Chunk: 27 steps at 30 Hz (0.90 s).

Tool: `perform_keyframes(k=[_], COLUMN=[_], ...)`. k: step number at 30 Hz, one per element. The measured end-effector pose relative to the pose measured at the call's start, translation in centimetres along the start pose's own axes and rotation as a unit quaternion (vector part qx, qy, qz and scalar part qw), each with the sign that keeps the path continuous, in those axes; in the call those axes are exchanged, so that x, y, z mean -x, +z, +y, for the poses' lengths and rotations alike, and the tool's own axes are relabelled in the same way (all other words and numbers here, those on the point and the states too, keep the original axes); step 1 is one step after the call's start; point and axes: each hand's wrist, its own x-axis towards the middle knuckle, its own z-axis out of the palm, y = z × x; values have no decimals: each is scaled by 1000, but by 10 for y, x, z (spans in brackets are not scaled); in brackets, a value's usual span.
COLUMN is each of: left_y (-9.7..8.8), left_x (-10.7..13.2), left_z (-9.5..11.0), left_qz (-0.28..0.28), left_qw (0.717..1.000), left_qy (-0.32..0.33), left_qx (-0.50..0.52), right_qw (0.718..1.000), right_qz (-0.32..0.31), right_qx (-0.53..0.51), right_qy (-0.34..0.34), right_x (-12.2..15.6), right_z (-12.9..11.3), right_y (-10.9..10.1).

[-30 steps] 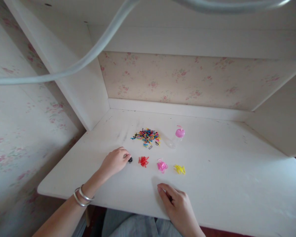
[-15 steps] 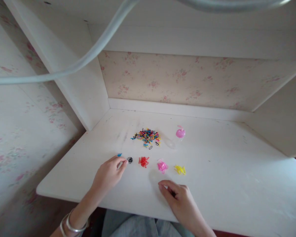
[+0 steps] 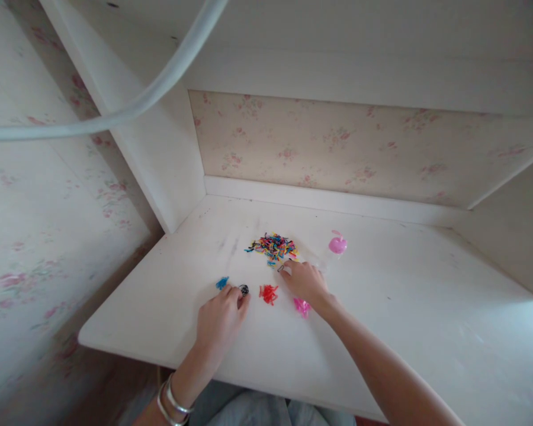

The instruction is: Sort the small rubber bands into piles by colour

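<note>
Small coloured rubber bands lie sorted on the white desk. My left hand (image 3: pixel 220 316) is closed, with its thumb and fingertips at the pile of black rubber bands (image 3: pixel 244 289). Just beyond those fingers is a blue pile (image 3: pixel 222 283). My right hand (image 3: pixel 305 281) reaches to the near edge of a mixed heap of rubber bands (image 3: pixel 273 247), its fingertips pinched at a single black rubber band (image 3: pixel 281 268). Between my hands sits a red pile (image 3: pixel 268 294). A pink pile (image 3: pixel 301 306) shows partly beneath my right wrist; my right hand and forearm cover where the yellow pile lay.
A pink, round-topped object (image 3: pixel 337 244) with a clear part stands behind my right hand. The white desk (image 3: pixel 408 337) is bounded by a side panel (image 3: pixel 177 160) and a papered back wall. A pale cable (image 3: pixel 155 89) crosses the upper left, close to the camera.
My right hand has moved forward from the desk's near part to the mixed heap. My left hand stays by the black pile, now covering less of the blue one. The view has shifted slightly.
</note>
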Motion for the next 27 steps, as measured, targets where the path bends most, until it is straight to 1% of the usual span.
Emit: perform_keyframes(k=[5, 10, 17, 23, 27], left_y=[-1, 2, 4, 3, 5], left_x=[0, 5, 3, -8, -12], left_z=[-3, -8, -5, -1, 0], left_qz=[2, 3, 19, -9, -18], left_qw=[1000, 1000, 999, 1000, 1000], left_qy=[-8, -12, -25, -3, 2], left_qx=[2, 10, -8, 1, -8], right_qw=[1000, 1000, 1000, 999, 999], right_qz=[-6, -1, 13, 11, 22], right_qx=[8, 2, 7, 7, 10], right_qy=[-3, -11, -21, -42, -40], right_x=[-4, -7, -7, -2, -3], right_z=[1, 0, 0, -2, -6], right_y=[3, 5, 7, 8, 9])
